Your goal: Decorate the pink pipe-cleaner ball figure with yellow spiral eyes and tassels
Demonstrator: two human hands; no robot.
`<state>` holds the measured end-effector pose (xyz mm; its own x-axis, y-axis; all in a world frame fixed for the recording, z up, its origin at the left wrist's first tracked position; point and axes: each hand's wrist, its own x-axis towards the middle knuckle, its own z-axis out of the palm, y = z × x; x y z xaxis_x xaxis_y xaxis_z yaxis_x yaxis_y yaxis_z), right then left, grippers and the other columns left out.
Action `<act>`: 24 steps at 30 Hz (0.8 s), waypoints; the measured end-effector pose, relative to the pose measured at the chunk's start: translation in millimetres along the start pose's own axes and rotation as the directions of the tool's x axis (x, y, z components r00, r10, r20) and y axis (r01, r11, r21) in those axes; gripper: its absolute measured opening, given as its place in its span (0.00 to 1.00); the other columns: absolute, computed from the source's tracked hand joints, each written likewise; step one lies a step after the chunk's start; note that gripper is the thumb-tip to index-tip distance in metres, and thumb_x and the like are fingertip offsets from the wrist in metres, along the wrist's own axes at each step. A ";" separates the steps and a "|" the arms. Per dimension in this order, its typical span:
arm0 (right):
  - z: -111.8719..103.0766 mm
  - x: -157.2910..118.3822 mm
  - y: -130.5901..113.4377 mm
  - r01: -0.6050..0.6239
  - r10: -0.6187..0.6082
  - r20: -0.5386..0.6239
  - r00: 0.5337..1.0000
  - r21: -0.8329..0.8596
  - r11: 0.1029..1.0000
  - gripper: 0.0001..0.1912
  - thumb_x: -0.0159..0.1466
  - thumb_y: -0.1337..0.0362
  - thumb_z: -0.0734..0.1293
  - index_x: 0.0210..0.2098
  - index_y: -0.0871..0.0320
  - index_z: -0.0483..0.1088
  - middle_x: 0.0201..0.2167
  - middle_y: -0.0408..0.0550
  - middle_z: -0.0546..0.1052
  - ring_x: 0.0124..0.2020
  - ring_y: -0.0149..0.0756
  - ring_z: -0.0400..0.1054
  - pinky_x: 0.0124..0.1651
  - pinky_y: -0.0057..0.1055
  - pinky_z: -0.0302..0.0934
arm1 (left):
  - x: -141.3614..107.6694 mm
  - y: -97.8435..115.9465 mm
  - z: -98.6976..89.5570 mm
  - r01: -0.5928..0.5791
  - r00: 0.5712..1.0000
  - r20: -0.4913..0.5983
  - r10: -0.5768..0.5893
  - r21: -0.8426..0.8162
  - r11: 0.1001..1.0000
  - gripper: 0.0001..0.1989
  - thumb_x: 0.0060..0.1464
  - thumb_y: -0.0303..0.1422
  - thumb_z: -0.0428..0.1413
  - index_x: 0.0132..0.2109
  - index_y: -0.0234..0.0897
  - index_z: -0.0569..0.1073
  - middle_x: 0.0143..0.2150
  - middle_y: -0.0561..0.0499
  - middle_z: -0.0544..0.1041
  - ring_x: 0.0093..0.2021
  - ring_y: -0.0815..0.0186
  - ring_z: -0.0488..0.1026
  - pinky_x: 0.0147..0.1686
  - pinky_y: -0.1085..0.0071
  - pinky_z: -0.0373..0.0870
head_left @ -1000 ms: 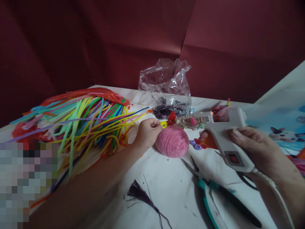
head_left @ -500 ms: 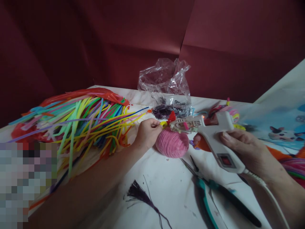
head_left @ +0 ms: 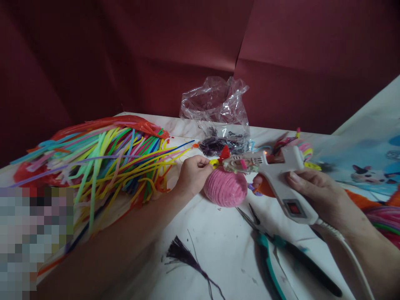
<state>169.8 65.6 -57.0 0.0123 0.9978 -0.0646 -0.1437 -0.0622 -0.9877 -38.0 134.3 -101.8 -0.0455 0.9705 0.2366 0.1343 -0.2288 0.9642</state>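
My right hand (head_left: 315, 187) is wrapped round a white hot glue gun (head_left: 286, 179), a finger at its orange trigger (head_left: 265, 186). The gun's nozzle end points left, over a pink ball of wound fuzzy stems (head_left: 225, 188) on the table. My left hand (head_left: 195, 173) pinches a small yellow piece (head_left: 214, 162), which looks like bent pipe cleaner, beside the nozzle and above the ball's upper left. A red fuzzy piece (head_left: 225, 153) shows just behind the nozzle. The nozzle's tip and any glue are too small to make out.
Needle-nose pliers (head_left: 267, 246) lie in front of the ball. A dark purple tassel of thin strands (head_left: 184, 254) is nearer me. Loose pipe cleaners (head_left: 125, 154) cover the left side. A clear plastic bag (head_left: 218, 108) stands behind. The gun's cord (head_left: 350, 250) runs over my right wrist.
The glue gun and my right hand have shifted very slightly left. My left hand keeps its pinch on the yellow piece, and the ball stays put.
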 end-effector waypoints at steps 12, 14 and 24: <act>-1.4 -2.0 -5.6 0.025 -0.025 0.004 1.000 0.024 0.999 0.15 0.39 0.55 0.79 0.23 0.52 0.76 0.14 0.41 0.75 0.10 0.30 0.65 0.15 0.19 0.64 | 0.6 -1.8 0.7 -0.006 1.000 -0.018 0.006 0.017 1.000 0.02 0.41 0.28 0.54 0.25 0.36 0.72 0.23 0.53 0.75 0.28 0.65 0.72 0.29 0.71 0.67; -4.2 1.1 -2.1 0.024 -0.025 0.053 0.998 0.016 1.000 0.13 0.41 0.55 0.78 0.23 0.53 0.76 0.13 0.42 0.74 0.10 0.31 0.66 0.14 0.19 0.63 | 0.2 -1.7 0.8 -0.004 1.000 -0.017 0.004 0.016 1.000 0.02 0.41 0.28 0.54 0.25 0.36 0.72 0.23 0.53 0.75 0.27 0.66 0.72 0.29 0.71 0.67; -10.4 8.6 4.8 0.006 -0.009 0.134 0.991 0.023 1.000 0.12 0.44 0.55 0.77 0.23 0.53 0.76 0.11 0.41 0.73 0.12 0.31 0.68 0.14 0.17 0.63 | -0.7 0.3 0.2 -0.005 1.000 -0.015 0.005 0.017 1.000 0.03 0.42 0.27 0.54 0.25 0.36 0.72 0.23 0.54 0.74 0.28 0.66 0.72 0.29 0.72 0.66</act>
<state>179.5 73.7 -63.7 -0.1195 0.9922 -0.0360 -0.1666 -0.0558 -0.9844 -37.7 133.6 -101.7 -0.0597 0.9680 0.2436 0.1511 -0.2324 0.9608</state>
